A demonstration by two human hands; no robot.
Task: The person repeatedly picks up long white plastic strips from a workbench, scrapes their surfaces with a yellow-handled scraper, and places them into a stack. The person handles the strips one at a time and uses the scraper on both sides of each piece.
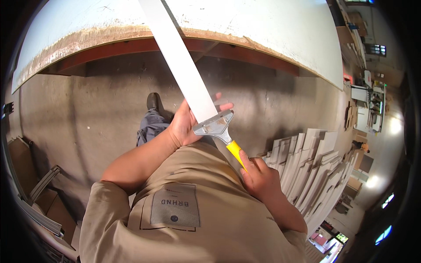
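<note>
My left hand supports the near end of a long white board strip from below, its fingertips showing past the right edge. The strip slopes away from me over the edge of a white-topped workbench. In my right hand is a scraper with a yellow handle and a wide metal head. The scraper's blade edge lies at the strip's near end and seems to touch it.
The bench's front edge is worn and chipped, with a red frame beneath. Many white board strips are stacked at the right. Metal-edged panels stand at the lower left. A person is far off at the right, near machinery.
</note>
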